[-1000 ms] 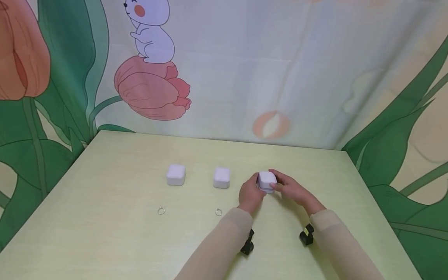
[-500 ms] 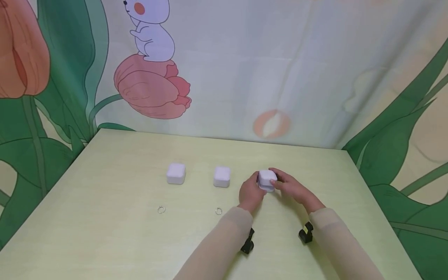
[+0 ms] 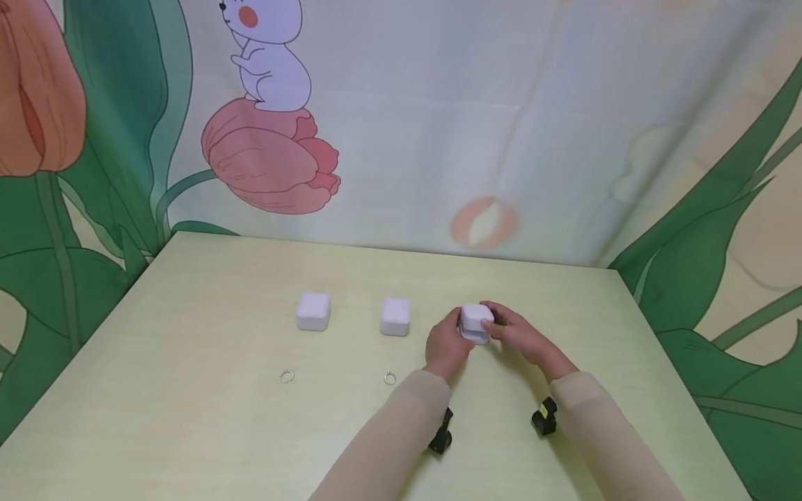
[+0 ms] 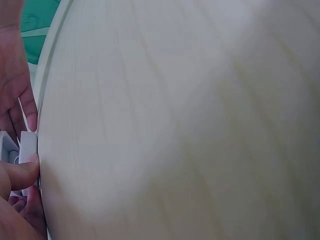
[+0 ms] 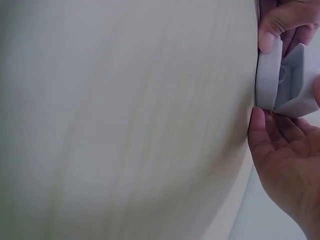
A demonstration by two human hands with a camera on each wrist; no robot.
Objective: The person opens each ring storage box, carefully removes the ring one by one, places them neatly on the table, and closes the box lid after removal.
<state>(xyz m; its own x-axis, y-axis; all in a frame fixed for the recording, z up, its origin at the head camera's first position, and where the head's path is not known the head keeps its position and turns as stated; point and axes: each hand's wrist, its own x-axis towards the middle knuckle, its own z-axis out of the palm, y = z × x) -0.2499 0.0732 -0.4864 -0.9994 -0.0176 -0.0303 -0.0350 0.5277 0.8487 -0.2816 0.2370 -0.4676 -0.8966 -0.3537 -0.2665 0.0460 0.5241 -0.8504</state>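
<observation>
In the head view, a small white ring box sits on the table between both hands, its hinged lid partly raised from its base. Inside, a ring shows through the gap in the right wrist view. The left hand holds the base, thumb against its side. My right hand grips the lid, with the thumb on its front and other fingers around the far side, partly hidden. Two more white boxes, one left and one middle, stand shut to the left.
Two loose rings, one left and one nearer, lie on the pale table in front of those boxes. A printed curtain hangs behind the table's back edge. Black wrist cameras sit under both sleeves.
The held box's lid has tilted up a little, and the gap between lid and base has widened. Both hands stay around the box; the other boxes and loose rings keep their places.
</observation>
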